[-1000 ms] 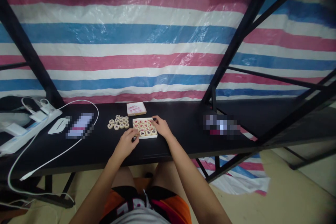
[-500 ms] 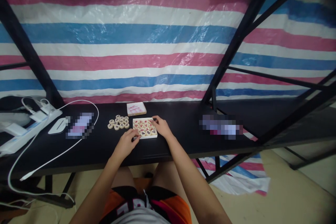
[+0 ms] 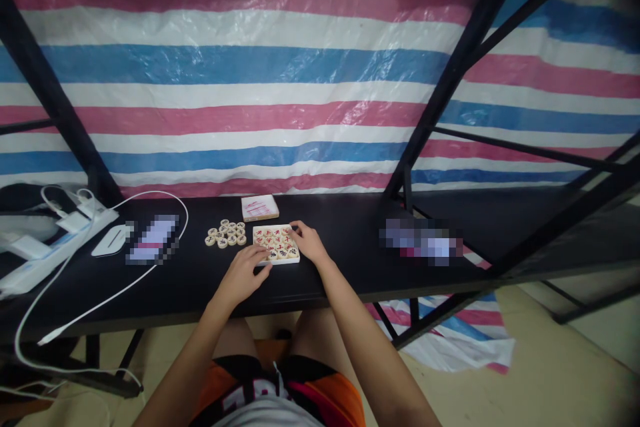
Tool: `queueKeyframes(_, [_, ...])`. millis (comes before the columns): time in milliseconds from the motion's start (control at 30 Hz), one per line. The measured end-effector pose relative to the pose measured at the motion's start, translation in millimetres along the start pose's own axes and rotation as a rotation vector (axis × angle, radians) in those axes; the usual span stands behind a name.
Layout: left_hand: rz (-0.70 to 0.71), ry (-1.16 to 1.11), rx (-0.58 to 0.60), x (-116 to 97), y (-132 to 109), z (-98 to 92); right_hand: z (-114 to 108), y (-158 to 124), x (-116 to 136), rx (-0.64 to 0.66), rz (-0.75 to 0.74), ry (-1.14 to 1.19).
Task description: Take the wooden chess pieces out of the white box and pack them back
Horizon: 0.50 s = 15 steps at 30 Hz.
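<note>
A shallow white box (image 3: 284, 261) sits on the black table, filled with rows of round xiangqi pieces (image 3: 270, 240). Most of these carry red characters; the front row has black ones. My left hand (image 3: 245, 272) reaches over the box's front left corner, fingers stretched onto the pieces there and thumb apart near the front rim. Its fingers hide what lies beneath them. At the far right corner, my right hand (image 3: 309, 243) has thumb and fingers on the box's rim. Left of the box lies a loose cluster of black-lettered xiangqi pieces (image 3: 231, 230).
Behind the box rests a white lid with pink print (image 3: 260, 207). A blurred phone (image 3: 153, 239), a white slotted holder (image 3: 111, 240), a power strip (image 3: 75, 247) and white cables lie left. A blurred object (image 3: 420, 238) lies right. Black metal bars frame the table.
My left hand has shifted slightly right and its fingers have straightened over the box's front left corner, the thumb spreading away. My right hand and the box stay put.
</note>
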<state>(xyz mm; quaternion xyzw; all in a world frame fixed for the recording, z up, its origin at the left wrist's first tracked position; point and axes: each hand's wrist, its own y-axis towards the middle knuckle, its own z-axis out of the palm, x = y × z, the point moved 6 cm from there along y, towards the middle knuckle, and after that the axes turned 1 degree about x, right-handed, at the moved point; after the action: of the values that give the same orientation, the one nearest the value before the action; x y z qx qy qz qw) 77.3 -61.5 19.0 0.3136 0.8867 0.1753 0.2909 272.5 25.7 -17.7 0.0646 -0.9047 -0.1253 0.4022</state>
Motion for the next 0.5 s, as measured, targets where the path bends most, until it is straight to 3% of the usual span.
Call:
queueKeyframes(333, [-0.035,-0.016,0.028,-2.7,-1.0,-1.6,-0.6,-1.0,1.7,0.006,0.013,-0.007])
queueKeyframes(500, [0.016,-0.005,-0.001,-5.0,-1.8,-4.9,-0.5,-1.1,1.6,0.009,0.012,-0.008])
